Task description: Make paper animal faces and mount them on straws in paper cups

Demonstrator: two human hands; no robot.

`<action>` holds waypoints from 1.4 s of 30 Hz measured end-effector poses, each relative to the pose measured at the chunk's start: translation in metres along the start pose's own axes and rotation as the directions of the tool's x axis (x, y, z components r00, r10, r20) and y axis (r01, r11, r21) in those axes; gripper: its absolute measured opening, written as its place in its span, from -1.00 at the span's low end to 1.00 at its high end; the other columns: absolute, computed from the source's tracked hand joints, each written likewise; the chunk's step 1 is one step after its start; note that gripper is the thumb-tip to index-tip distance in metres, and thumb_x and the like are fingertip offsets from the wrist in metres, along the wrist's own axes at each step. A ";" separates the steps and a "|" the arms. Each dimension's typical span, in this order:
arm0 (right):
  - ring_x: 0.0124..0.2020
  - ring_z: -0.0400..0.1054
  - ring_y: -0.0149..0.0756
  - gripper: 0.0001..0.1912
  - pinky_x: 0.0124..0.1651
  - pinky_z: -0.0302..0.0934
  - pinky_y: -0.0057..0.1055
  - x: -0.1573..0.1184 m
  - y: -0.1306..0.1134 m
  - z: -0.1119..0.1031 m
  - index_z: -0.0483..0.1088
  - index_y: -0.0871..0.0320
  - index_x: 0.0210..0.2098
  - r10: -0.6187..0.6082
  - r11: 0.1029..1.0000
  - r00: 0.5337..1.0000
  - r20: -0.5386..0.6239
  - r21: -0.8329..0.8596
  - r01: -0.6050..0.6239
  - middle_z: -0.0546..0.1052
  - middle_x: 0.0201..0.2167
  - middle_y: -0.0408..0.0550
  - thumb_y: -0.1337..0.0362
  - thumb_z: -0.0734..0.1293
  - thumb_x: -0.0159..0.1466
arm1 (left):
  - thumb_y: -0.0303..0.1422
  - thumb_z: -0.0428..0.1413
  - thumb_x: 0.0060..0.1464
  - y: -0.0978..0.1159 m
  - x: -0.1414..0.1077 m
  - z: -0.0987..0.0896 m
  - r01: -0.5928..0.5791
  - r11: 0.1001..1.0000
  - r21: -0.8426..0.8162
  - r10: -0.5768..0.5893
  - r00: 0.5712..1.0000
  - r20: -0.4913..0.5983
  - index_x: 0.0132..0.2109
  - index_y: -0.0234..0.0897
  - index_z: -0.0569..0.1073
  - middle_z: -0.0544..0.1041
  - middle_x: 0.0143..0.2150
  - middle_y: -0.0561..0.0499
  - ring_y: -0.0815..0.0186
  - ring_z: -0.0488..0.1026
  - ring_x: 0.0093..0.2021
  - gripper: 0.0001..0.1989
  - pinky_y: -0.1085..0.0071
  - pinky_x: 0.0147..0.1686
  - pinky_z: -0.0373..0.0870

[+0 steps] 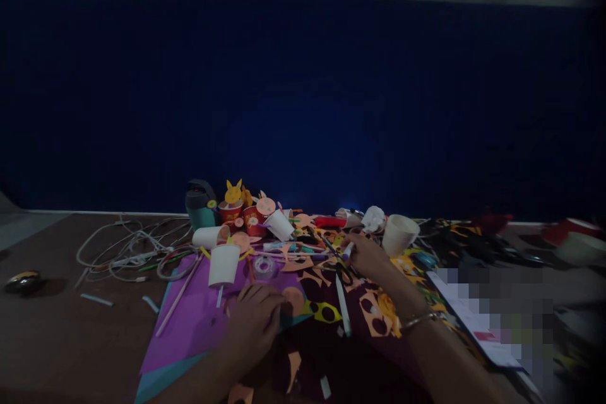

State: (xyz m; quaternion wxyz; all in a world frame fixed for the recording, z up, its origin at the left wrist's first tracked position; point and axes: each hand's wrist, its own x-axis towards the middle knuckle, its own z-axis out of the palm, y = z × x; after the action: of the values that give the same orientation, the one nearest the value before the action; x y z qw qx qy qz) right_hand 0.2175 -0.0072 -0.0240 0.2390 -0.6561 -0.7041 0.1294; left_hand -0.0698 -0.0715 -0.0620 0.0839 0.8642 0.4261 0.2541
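Observation:
My left hand (255, 312) is low over the purple sheet (177, 322), its fingers bent and closed at the edge of a peach paper disc (294, 300). Part of the disc is hidden by the fingers. Farther up, my right hand (367, 254) reaches into the clutter, fingers closed round a short white-and-purple marker (348, 250). Black-handled scissors (344, 270) lie just below those fingertips. A white paper cup (224, 265) with a straw under it stands upside down beyond my left hand. A roll of clear tape (265, 267) lies to its right.
Red cups with paper animal faces (233, 192) stand at the back beside a teal container (201, 211). White cables (127, 249) are tangled on the left. Cut paper scraps (374, 314), a pale pen (343, 306) and a white cup (400, 235) are around my right arm.

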 end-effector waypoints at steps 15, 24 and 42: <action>-0.61 0.26 -0.40 -0.79 -0.57 0.11 -0.52 -0.010 -0.037 0.021 0.41 0.12 -0.48 -0.030 0.856 0.983 0.180 0.512 -0.067 0.41 -0.64 -0.19 0.11 0.29 0.12 | -0.44 -0.04 0.13 0.004 0.003 -0.005 -0.029 0.999 -0.039 0.028 1.000 -0.008 -0.33 -0.17 0.48 0.49 -0.27 0.02 0.24 0.38 -0.20 -0.80 0.26 -0.19 0.26; -0.61 0.21 -0.41 -0.83 -0.56 0.06 -0.51 -0.006 -0.031 0.017 0.36 0.13 -0.52 0.057 0.870 0.998 0.016 0.490 -0.058 0.37 -0.65 -0.20 0.18 0.26 0.10 | -0.54 -0.07 0.06 -0.003 0.001 0.000 -0.034 0.999 -0.039 0.032 0.999 -0.037 -0.18 -0.19 0.45 0.49 -0.20 -0.03 0.20 0.38 -0.15 -0.73 0.20 -0.13 0.27; -0.55 0.32 -0.30 -0.78 -0.49 0.13 -0.45 -0.002 -0.026 0.038 0.40 0.10 -0.50 -0.034 0.925 0.995 -0.090 0.375 0.065 0.47 -0.59 -0.16 0.14 0.22 0.16 | -0.54 -0.03 0.05 -0.001 0.000 0.000 -0.032 0.999 -0.026 0.031 0.999 -0.023 -0.15 -0.16 0.44 0.49 -0.18 -0.01 0.19 0.38 -0.12 -0.73 0.21 -0.11 0.28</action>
State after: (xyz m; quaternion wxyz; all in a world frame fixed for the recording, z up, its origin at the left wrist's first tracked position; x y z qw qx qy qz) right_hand 0.1762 -0.0070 -0.0435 0.3923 -0.5847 -0.6720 0.2295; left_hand -0.0708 -0.0709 -0.0620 0.0866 0.8667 0.4099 0.2708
